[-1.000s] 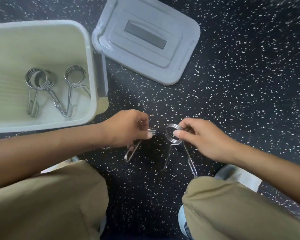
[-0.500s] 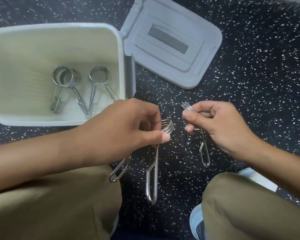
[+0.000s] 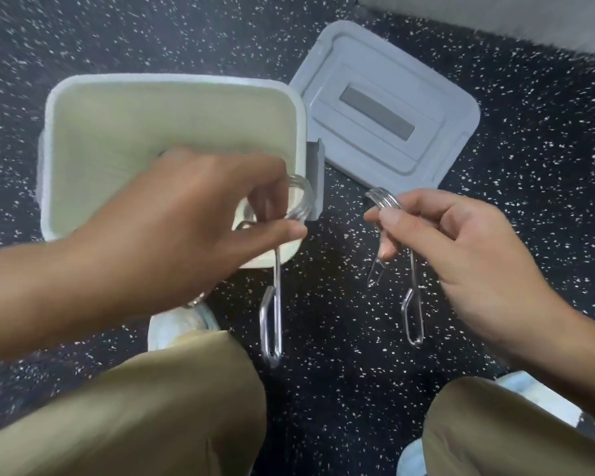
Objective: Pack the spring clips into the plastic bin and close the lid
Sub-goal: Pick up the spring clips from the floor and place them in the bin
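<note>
Both hands have risen since the earlier frames, and the plastic bin (image 3: 83, 108) now sits nearer the middle of my view with my left hand (image 3: 186, 228) over its near right corner; before, that hand was low, in front of the bin; largest first, then: the bin stands open on the speckled floor (image 3: 358, 355), its pale inside mostly bare where I can see it, though my left hand hides the patch where clips lay earlier, so I cannot count what is inside now; the grey lid (image 3: 385, 108) lies flat on the floor just right of the bin and a little farther off, not yet fitted; my left hand pinches the coil of one spring clip (image 3: 272, 321) between thumb and fingers, its long legs hanging down past the bin's near edge; my right hand (image 3: 461, 255), well right of the bin, pinches a second clip (image 3: 413, 304) by its coil, legs dangling above the floor; I judge the packing part done at best; these two clips must go in, then the lid goes on.
</note>
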